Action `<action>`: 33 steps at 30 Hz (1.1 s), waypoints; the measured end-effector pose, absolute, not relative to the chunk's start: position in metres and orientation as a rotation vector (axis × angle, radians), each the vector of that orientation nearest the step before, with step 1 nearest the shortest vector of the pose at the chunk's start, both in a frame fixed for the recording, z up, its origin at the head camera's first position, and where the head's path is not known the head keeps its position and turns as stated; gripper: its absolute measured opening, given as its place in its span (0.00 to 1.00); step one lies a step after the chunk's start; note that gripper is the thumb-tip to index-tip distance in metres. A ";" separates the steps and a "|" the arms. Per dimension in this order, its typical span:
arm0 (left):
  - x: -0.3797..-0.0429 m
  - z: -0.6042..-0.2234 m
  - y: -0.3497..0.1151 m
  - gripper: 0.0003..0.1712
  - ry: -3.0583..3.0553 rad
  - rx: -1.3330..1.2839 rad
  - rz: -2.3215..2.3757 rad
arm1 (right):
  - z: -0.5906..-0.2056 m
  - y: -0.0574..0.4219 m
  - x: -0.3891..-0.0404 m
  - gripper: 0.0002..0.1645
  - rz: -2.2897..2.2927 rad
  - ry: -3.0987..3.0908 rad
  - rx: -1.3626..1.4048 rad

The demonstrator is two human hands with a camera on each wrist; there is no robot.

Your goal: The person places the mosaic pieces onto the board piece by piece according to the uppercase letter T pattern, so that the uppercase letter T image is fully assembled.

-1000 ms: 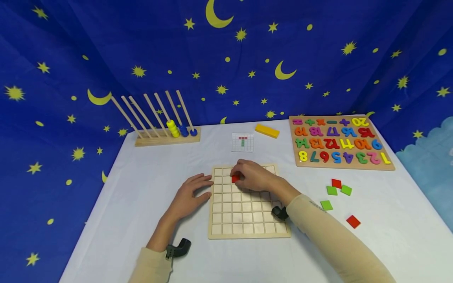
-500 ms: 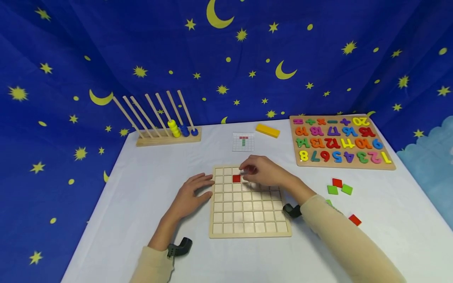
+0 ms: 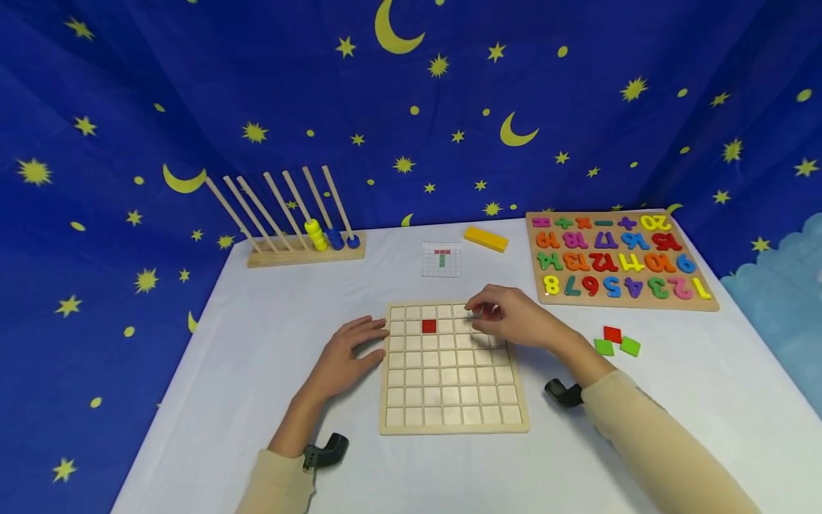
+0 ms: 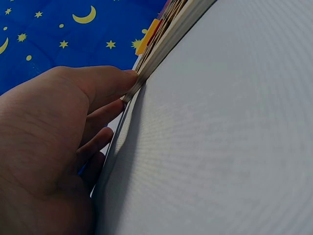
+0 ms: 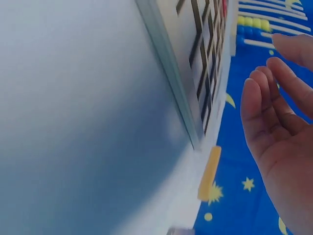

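A wooden grid board (image 3: 432, 377) lies flat on the white table, with one red square tile (image 3: 429, 326) set in a cell of its second row from the top. Fingers relaxed, my left hand (image 3: 343, 360) rests on the table and touches the board's left edge; the left wrist view has its thumb and fingers against that edge. My right hand (image 3: 516, 318) hovers over the board's upper right part. In the right wrist view its fingers (image 5: 252, 100) are loosely bent and hold nothing. Beyond the board lies a small card (image 3: 442, 260) printed with a red and green T on a grid.
Right of the board lie a loose red tile (image 3: 613, 334) and two green tiles (image 3: 631, 346). A number puzzle board (image 3: 619, 260) stands at the back right. Farther back are a yellow bar (image 3: 486, 239) and, at left, a peg abacus (image 3: 308, 255). My right sleeve (image 3: 661, 435) covers some table.
My right hand has let go of the red tile, which stays in its cell, and moved right across the board. The forearm now hides a green and a red tile. The left hand stays put.
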State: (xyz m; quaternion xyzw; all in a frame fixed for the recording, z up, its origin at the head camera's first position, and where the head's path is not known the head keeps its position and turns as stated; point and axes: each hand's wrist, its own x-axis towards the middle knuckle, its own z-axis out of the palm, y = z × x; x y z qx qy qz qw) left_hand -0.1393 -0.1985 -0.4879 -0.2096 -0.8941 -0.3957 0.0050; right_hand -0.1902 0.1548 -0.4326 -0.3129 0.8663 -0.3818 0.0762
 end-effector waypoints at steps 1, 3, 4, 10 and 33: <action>-0.139 -0.488 -0.199 0.21 -2.802 -0.655 -1.234 | -0.432 0.158 -0.189 0.17 -1.152 2.604 -0.930; -0.139 -0.488 -0.199 0.21 -2.808 -0.648 -1.231 | -0.432 0.164 -0.187 0.16 -1.159 2.620 -0.921; -0.139 -0.488 -0.199 0.21 -2.808 -0.649 -1.230 | -0.432 0.167 -0.186 0.16 -1.158 2.632 -0.915; -0.138 -0.490 -0.199 0.21 -2.808 -0.648 -1.235 | -0.434 0.187 -0.177 0.16 -1.134 2.663 -0.872; -0.139 -0.489 -0.200 0.21 -2.801 -0.672 -1.237 | -0.437 0.238 -0.152 0.16 -1.090 2.760 -0.717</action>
